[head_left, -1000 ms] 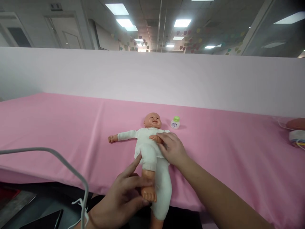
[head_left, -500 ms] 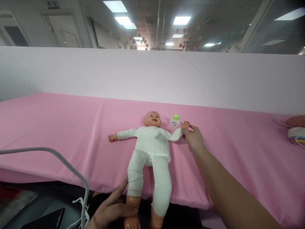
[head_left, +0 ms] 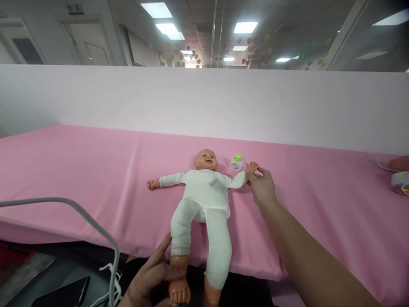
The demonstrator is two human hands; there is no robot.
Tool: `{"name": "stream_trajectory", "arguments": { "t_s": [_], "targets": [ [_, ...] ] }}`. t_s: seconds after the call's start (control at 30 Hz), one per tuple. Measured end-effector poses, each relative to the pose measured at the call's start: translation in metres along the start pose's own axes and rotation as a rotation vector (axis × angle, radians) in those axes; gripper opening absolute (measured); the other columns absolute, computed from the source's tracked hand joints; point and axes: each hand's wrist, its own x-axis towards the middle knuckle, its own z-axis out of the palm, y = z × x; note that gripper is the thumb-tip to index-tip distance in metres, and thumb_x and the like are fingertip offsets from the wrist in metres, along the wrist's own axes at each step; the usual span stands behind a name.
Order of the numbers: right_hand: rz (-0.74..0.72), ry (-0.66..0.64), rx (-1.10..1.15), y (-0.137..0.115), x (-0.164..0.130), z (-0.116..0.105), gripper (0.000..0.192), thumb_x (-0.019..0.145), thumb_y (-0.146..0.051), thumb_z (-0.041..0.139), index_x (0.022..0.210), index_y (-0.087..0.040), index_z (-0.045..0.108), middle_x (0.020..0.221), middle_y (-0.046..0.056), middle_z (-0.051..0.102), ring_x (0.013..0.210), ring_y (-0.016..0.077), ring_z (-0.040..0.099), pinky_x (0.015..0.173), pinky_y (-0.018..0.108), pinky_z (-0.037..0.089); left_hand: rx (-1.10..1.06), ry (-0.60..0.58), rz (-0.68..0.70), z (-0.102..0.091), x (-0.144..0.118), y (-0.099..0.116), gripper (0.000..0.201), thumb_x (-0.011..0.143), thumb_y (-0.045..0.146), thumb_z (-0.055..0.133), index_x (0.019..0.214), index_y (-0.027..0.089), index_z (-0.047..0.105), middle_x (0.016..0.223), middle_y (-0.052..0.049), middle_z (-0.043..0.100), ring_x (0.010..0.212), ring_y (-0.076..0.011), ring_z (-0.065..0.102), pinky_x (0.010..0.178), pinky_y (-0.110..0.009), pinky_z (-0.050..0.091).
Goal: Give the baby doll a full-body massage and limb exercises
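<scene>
The left hand point(head_left: 150, 281) is closing its grip around the ankle of the doll point(head_left: 204, 200) at the near edge of the counter point(head_left: 79, 170), thumb across the shin, while the right hand point(head_left: 262, 186) is pinching the doll's small outstretched hand — fingertips seemingly closed on it, though the contact is tiny here. The doll is lying face-up in white clothes on the pink cloth, legs hanging over the edge, a green-capped bottle point(head_left: 236, 162) standing just beside its head.

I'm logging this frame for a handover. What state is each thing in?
doll: on its back on the pink cloth, arms spread, lower legs past the edge.
bottle: upright, green cap on.
left hand: gripping the doll's ankle.
right hand: pinching the doll's hand.
</scene>
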Motion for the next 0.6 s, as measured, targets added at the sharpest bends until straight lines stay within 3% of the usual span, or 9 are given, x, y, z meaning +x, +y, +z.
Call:
{"name": "stream_trajectory", "arguments": {
  "t_s": [0.07, 0.23, 0.4, 0.5, 0.6],
  "targets": [
    [-0.041, -0.006, -0.005, -0.018, -0.016, 0.004, 0.073, 0.079, -0.051, 0.08, 0.14, -0.022, 0.052, 0.119, 0.013, 0.076, 0.1, 0.0272, 0.075, 0.085, 0.04, 0.063, 0.005, 0.04, 0.022, -0.001, 0.004, 0.001, 0.034, 0.091, 0.042, 0.074, 0.124, 0.034, 0.073, 0.168, -0.005, 0.039, 0.151, -0.0392, 0.04, 0.117, -0.05, 0.045],
    [-0.363, -0.08, 0.055, -0.051, -0.062, 0.02, 0.064, 0.085, -0.04, 0.075, 0.142, -0.025, 0.051, 0.124, 0.012, 0.073, 0.109, 0.0255, 0.072, 0.095, 0.045, 0.059, -0.064, 0.062, -0.011, -0.002, 0.025, 0.014, 0.036, 0.091, 0.035, 0.075, 0.127, 0.032, 0.072, 0.166, -0.007, 0.043, 0.157, -0.0382, 0.026, 0.119, -0.051, 0.042],
    [-0.672, -0.241, -0.159, -0.053, -0.09, 0.033, 0.047, 0.087, -0.031, 0.071, 0.132, -0.026, 0.062, 0.124, 0.009, 0.073, 0.112, 0.0279, 0.07, 0.099, 0.049, 0.057, -0.25, 0.021, -0.149, 0.004, 0.06, 0.035, 0.032, 0.092, 0.034, 0.075, 0.123, 0.031, 0.074, 0.174, -0.006, 0.025, 0.154, -0.0417, 0.033, 0.106, -0.049, 0.055],
    [-0.847, -0.318, -0.252, -0.051, -0.096, 0.039, 0.039, 0.091, -0.023, 0.063, 0.13, -0.025, 0.064, 0.123, 0.009, 0.074, 0.115, 0.0289, 0.067, 0.102, 0.051, 0.055, -0.27, 0.032, -0.146, 0.009, 0.083, 0.045, 0.028, 0.09, 0.035, 0.077, 0.117, 0.027, 0.076, 0.168, -0.009, 0.039, 0.157, -0.0425, 0.026, 0.112, -0.053, 0.049],
    [-0.919, -0.408, -0.307, -0.051, -0.097, 0.041, 0.032, 0.096, -0.021, 0.06, 0.126, -0.025, 0.068, 0.119, 0.008, 0.075, 0.112, 0.028, 0.066, 0.101, 0.049, 0.055, -0.394, 0.042, -0.094, 0.014, 0.105, 0.05, 0.026, 0.09, 0.032, 0.076, 0.116, 0.027, 0.076, 0.162, -0.009, 0.047, 0.152, -0.0397, 0.039, 0.112, -0.05, 0.05]
  ]
}}
